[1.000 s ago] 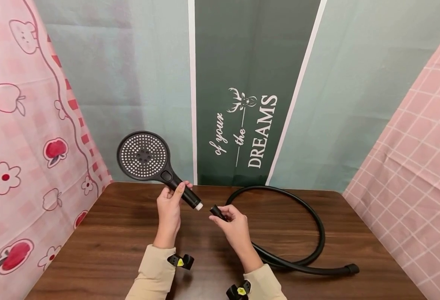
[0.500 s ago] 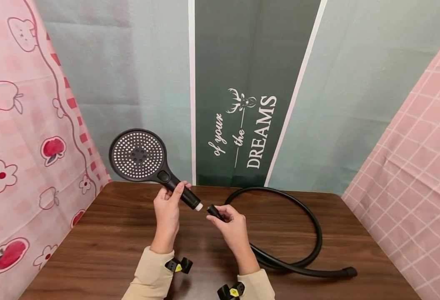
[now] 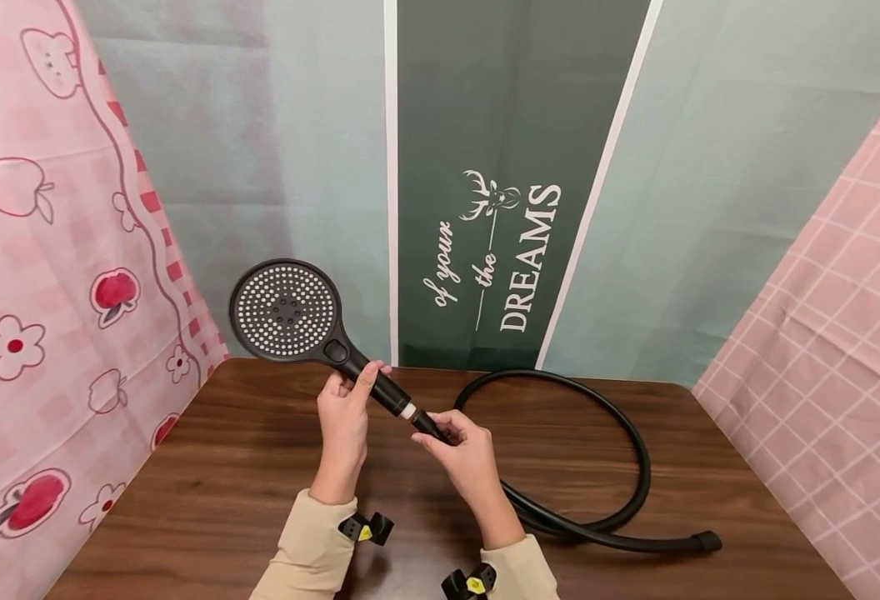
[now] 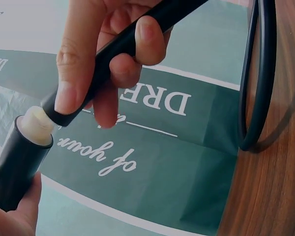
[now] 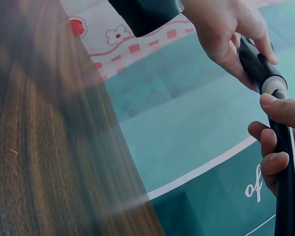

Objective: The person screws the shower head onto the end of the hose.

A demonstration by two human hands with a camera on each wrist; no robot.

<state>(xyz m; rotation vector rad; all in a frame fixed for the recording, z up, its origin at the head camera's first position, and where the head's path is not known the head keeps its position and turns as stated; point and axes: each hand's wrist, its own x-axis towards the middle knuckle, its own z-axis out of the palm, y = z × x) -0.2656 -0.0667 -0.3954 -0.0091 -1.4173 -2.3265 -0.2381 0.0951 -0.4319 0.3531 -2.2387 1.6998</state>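
Note:
A black shower head (image 3: 285,308) with a round, white-dotted face is tilted up to the left in the head view. My left hand (image 3: 345,417) grips its handle, thumb along the front. From the handle's lower end sticks a white threaded connector (image 4: 37,125). My right hand (image 3: 466,454) pinches the end fitting of a black shower hose (image 3: 638,454) between thumb and fingers. In the left wrist view the fitting's mouth is right at the white connector, at an angle to it. Part of the white connector still shows between handle and fitting.
The hose loops over the brown wooden table (image 3: 260,475), its other end (image 3: 706,542) lying at the right. A grey-green backdrop with lettering (image 3: 530,258) hangs behind the table. Pink patterned cloths (image 3: 57,333) flank both sides.
The gap between shower head handle and hose fitting has closed; the fitting now meets the white connector. Both hands keep their holds.

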